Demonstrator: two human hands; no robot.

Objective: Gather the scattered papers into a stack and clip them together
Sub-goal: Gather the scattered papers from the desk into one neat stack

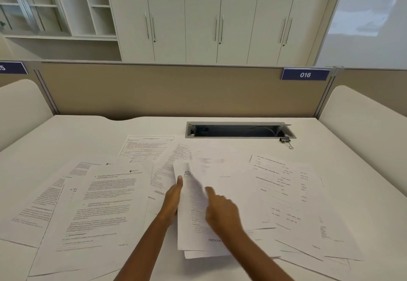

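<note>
The centre sheets (193, 225) are held at their left edge by the left hand (174, 197), thumb on top; the right hand (220, 212) is laid on them, forefinger out; their long axis runs away from the body; loose printed pages (103, 203) lie just leftward, nearer the left hand; the binder clip (286, 142) lies well apart, far right.

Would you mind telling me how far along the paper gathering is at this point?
Barely begun. A few sheets overlap in the middle pile. The left hand grips its edge; the right hand lies on top. Left-side papers and right-side papers lie spread out, and the binder clip sits unused by the cable tray.
</note>
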